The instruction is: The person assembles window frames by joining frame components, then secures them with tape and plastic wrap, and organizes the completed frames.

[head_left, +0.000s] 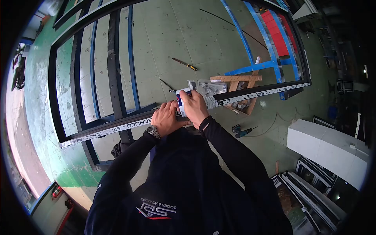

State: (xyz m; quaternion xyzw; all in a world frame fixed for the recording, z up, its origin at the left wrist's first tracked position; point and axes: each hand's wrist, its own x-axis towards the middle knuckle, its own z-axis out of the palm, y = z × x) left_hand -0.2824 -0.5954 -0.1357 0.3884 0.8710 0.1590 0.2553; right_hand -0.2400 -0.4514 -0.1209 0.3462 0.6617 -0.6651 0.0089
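A long dark window or door frame [137, 124] with white "SCHÜCO - SPI" tape lies across supports in front of me. My left hand [167, 116], with a watch at the wrist, is closed over the near rail, fingers on top and thumb on the near side. Just beside it, my right hand [194, 105] grips a white tube-like container [180, 102] with blue and red print, held against the same rail. Its exact kind is partly hidden by my fingers. Clear plastic packaging [211, 89] lies right behind my right hand.
A wooden crate [253, 78] with small parts stands beyond the rail. On the floor are a screwdriver [184, 64] and a cordless drill [243, 131]. Blue supports [250, 69] and dark bars [113, 58] stand under the frame. A white block [327, 147] is at right.
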